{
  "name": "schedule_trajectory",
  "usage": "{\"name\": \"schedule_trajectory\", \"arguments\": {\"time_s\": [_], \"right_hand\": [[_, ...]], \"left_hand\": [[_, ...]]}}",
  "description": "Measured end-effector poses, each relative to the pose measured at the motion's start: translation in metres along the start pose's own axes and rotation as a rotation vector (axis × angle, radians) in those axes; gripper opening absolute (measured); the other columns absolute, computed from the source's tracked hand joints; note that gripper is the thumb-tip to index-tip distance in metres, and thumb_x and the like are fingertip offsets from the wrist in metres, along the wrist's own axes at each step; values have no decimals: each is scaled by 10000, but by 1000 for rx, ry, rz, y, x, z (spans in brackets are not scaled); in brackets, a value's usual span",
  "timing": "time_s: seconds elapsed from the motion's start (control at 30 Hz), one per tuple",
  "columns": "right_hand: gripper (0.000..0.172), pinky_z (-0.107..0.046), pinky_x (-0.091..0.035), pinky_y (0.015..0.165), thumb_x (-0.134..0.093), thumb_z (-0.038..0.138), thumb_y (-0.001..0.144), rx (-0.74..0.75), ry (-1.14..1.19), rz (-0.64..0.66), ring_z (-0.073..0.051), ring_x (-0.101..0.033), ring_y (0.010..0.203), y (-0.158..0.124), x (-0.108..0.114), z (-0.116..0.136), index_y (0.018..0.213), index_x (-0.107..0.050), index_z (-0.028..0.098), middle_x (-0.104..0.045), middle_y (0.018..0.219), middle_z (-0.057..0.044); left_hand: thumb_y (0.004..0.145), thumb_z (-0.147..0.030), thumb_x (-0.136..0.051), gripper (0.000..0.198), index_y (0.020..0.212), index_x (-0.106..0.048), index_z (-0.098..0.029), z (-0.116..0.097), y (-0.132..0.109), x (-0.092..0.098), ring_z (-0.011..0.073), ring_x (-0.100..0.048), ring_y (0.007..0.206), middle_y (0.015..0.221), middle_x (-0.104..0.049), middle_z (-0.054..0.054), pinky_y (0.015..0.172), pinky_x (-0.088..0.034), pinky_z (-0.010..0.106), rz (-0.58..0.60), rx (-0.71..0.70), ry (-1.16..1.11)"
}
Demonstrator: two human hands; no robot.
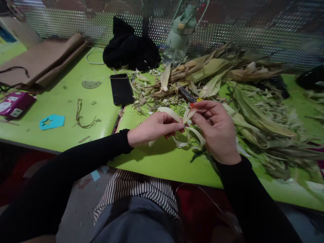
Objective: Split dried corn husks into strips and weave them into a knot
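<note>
Between my hands, just above the green table (162,162), is a flower shape of pale corn husk strips (198,135) with looped petals. My left hand (158,127) pinches it near the centre between thumb and fingers. My right hand (215,126) has its thumb and fingertips closed on an upper husk petal. Beyond the right fingertips lies a dark-handled tool (186,95), its far part among husk scraps. Behind my hands sits a pile of dry corn husks (202,72), and long greenish husks (263,118) lie right of my right hand.
A phone (122,89) lies left of the scraps, near a black cloth bundle (130,49). A pale green water bottle (178,33) stands against the perforated metal screen (86,20). Farther left are a protractor (91,84), blue paper tag (52,122), purple box (16,105) and brown paper (43,60).
</note>
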State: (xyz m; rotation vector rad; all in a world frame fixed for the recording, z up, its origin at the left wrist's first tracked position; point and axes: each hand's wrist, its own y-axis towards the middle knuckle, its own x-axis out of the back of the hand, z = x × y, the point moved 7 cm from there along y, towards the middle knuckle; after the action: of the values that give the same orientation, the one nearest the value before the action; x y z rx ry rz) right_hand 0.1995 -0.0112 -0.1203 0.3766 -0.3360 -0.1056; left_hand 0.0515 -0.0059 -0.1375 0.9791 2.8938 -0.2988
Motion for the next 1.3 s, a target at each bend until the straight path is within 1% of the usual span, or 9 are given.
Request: {"name": "schedule_trajectory", "arguments": {"time_s": [0.13, 0.23, 0.37, 0.47, 0.53, 0.7, 0.9, 1.1, 1.3], "right_hand": [[360, -386, -608, 869, -715, 295, 870, -10, 70, 108, -202, -691, 998, -2, -8, 3, 1216, -619, 301, -724, 1145, -35], [383, -379, -614, 851, -697, 314, 885, -50, 136, 179, -206, -693, 1026, -3, -14, 1, 1259, -616, 321, -727, 1131, -30], [348, -320, -606, 807, -744, 303, 852, -54, 131, 146, -160, -688, 882, -2, -11, -2, 1195, -687, 302, -722, 1014, -2], [192, -312, -594, 760, -719, 342, 878, -64, 103, 106, -159, -686, 829, -2, -7, -5, 1054, -738, 267, -737, 948, -4], [153, -309, -583, 731, -696, 366, 895, -66, 58, 85, -163, -687, 802, -2, -6, -6, 974, -754, 249, -748, 921, -13], [127, -294, -553, 696, -682, 336, 902, -67, -10, 49, -155, -672, 754, -1, -3, -9, 947, -757, 244, -754, 896, -12], [112, -271, -513, 628, -685, 330, 888, -110, -7, 46, -136, -621, 673, 0, -6, -11, 921, -742, 239, -729, 830, -5], [110, -304, -532, 690, -677, 332, 878, -161, -15, 66, -150, -627, 711, -3, -9, -8, 896, -727, 236, -722, 853, -15], [142, -340, -543, 781, -656, 351, 908, -148, -36, 102, -167, -644, 788, -2, -10, -14, 926, -727, 230, -720, 895, -24]], "left_hand": [[887, -166, -639, 136, 779, -661, -87, 1, 0, 0, 34, -488, 516, 618, -603, -33, 516, -390, 181, -3, 5, 18], [894, -182, -636, 152, 773, -660, -93, 4, 2, 0, 37, -484, 507, 584, -574, -42, 513, -388, 179, 11, 5, 50], [894, -197, -638, 160, 781, -664, -88, 8, 3, 0, 42, -486, 510, 594, -574, -35, 505, -388, 180, 28, -2, 65], [888, -199, -646, 144, 808, -671, -81, 10, 3, -1, 38, -494, 524, 650, -610, -19, 506, -396, 177, 39, -2, 47], [884, -192, -650, 132, 814, -668, -82, 11, 3, -2, 33, -494, 526, 669, -621, -17, 506, -395, 172, 54, 2, 28], [862, -205, -685, 134, 813, -675, -81, 9, 2, -5, 32, -494, 519, 650, -622, -24, 517, -402, 178, 87, 12, -5], [839, -308, -737, 246, 762, -672, -83, 11, 2, -6, 35, -508, 538, 628, -615, -24, 541, -422, 189, 101, 6, -37], [795, -367, -780, 310, 757, -664, -82, 14, 2, -9, 42, -518, 563, 663, -628, -18, 559, -432, 202, 137, -7, -77], [826, -293, -755, 230, 782, -668, -85, 14, 1, -10, 29, -500, 543, 692, -652, -16, 552, -428, 190, 124, 29, -65]]}}
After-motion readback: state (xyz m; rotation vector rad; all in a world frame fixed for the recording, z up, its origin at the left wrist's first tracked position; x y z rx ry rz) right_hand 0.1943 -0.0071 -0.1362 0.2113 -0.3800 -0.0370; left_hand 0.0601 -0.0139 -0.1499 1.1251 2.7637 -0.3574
